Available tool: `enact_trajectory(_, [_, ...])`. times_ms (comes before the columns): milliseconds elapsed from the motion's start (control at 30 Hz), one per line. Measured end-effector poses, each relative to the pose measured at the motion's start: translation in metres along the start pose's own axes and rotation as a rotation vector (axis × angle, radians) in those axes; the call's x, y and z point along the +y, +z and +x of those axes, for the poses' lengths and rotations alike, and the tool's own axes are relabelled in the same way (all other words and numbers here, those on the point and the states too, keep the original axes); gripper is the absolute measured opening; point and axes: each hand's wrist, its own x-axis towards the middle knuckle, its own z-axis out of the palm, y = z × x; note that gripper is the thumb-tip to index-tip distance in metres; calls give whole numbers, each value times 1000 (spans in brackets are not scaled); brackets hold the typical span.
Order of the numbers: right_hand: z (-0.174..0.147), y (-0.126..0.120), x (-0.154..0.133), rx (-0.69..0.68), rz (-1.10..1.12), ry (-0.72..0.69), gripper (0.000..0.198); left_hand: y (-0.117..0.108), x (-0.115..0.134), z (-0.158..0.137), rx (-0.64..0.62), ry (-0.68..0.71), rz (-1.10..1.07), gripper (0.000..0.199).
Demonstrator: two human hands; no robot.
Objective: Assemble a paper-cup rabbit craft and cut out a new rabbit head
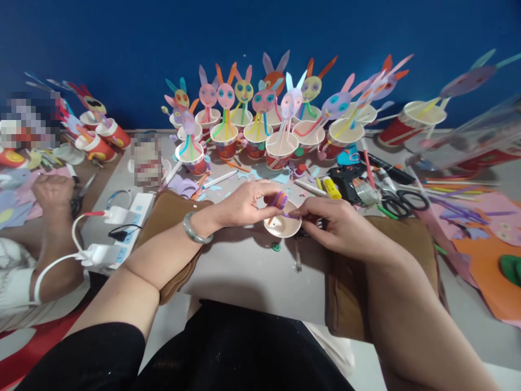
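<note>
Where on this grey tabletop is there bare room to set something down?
The widest bare patch of tabletop lies nearest the wearer, between the left brown pad and small green piece. Beyond the central paper cup, decorated cups and paper scraps crowd it.

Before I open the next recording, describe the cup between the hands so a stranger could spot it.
Below the blue wall, past the cups bearing long-eared paper faces, look at the table. Between the left hand and right hand is a pale-lined cup. Of all cups in view, it is closest to the wearer.
</note>
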Motion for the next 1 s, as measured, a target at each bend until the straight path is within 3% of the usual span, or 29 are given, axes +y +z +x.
enact_trajectory(300, [-3, -4, -8, -83, -35, 17, 12, 8, 1, -1, 49, -9, 32, 26])
enact_trajectory(600, [-5, -3, -7, -104, -34, 5, 29, 16, 0, -1, 60, -63, 84, 33])
enact_trajectory(1000, [-8, 4, -7, -87, -154, -16, 34, 15, 9, -2, -43, -29, 269, 12])
